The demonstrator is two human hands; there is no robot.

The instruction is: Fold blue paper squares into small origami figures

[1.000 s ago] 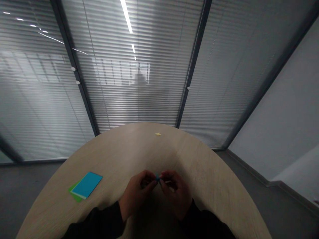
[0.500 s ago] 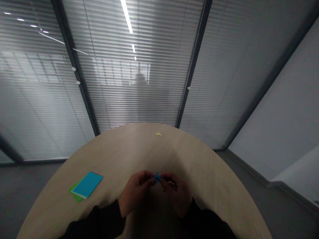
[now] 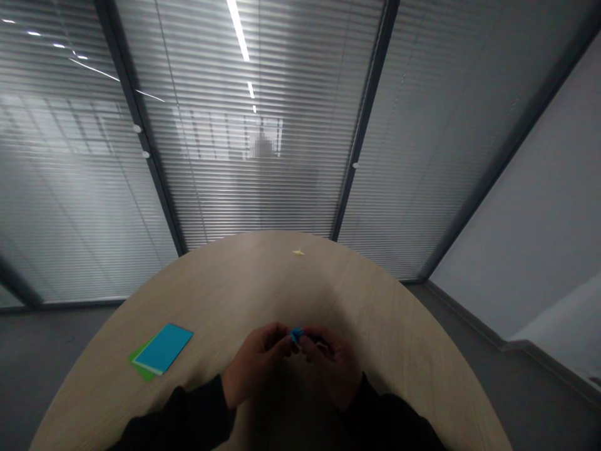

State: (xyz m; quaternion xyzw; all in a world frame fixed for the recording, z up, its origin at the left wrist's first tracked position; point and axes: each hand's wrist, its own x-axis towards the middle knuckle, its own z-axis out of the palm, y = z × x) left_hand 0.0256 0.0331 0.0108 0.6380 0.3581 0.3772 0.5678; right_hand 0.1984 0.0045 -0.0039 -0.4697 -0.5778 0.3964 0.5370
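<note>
A small folded blue paper star (image 3: 296,334) is pinched between my two hands, above the near part of the table. My left hand (image 3: 257,354) grips its left side between thumb and fingers. From the right, my right hand (image 3: 332,363) holds the other side the same way. Fingertips cover much of the star, so only its middle shows. Farther off, near the table's far edge, lies a small yellow folded paper star (image 3: 298,252), apart from both hands.
Blue paper sheets (image 3: 164,347) lie over green paper (image 3: 141,369) at the left of the round wooden table (image 3: 225,282). Beyond its curved far edge stand glass panels with blinds (image 3: 263,200). A white wall (image 3: 535,250) rises at the right.
Between my fingers the blue star has turned or been pressed: its pointed arms stood out before, and now it looks more compact. Both hands stay nearly in place.
</note>
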